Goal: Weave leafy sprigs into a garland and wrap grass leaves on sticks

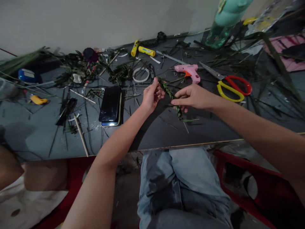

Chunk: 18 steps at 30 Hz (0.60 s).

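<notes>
A braided strip of dark green leaves (169,92) slants between my two hands, just above the grey table. My left hand (152,95) pinches its upper end with thumb and fingers. Lower down, my right hand (187,98) grips the braid between thumb and forefinger, the other fingers curled beneath. Thin loose strands stick out at the braid's bottom end. Beyond my right hand lies a pink glue gun (187,70) with an orange trigger. A white ring of tape (141,75) rests past my left hand.
Scissors (231,84) with red and yellow handles lie right. Stacked phones (110,105) are left of my left arm. Yellow glue sticks (145,51), a green bottle (221,25), a wooden stick (81,135) and scattered leaf strips cover the table (147,136). Another person's arm shows at lower left.
</notes>
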{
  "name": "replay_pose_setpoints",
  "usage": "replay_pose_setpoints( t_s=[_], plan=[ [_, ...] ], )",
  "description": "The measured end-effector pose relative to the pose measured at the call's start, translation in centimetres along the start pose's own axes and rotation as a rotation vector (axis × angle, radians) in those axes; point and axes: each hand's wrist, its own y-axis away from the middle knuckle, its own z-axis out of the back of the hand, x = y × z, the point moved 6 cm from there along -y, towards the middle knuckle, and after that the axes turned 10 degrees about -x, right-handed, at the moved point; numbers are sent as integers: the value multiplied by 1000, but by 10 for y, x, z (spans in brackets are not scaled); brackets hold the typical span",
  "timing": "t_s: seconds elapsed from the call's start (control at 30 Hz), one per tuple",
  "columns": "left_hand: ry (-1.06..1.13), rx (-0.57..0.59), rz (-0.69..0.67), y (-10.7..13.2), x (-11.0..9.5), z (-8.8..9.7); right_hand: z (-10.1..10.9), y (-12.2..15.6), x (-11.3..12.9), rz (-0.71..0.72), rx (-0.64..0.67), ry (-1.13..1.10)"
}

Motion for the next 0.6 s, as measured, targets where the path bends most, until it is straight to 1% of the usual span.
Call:
replay_pose_setpoints(
  t_s=[0.07, 0.17, 0.23, 0.27, 0.37, 0.43, 0.53, 0.6],
  plan=[
    [-51, 53, -15, -1, 0, -1, -4, 5, -8, -73, 32, -80],
    [-142, 72, -67, 2, -2, -2, -9, 12, -16, -169, 65, -121],
    [-216, 64, -120, 5, -5, -2, -10, 14, -16, -185, 64, -131],
    [-247, 59, -150, 6, -6, -2, -8, 14, -15, -173, 36, -132],
    [-298, 36, -228, 8, -9, 0, 3, 10, -9, -62, -123, -60],
    [-299, 27, -258, 8, -9, 1, 8, 7, -4, 42, -174, 84],
    [-293, 31, -234, 8, -7, 4, 18, 4, 8, 167, -207, 376],
    [-287, 25, -182, 6, -7, 7, 35, 2, 22, 232, -265, 542]
  ],
)
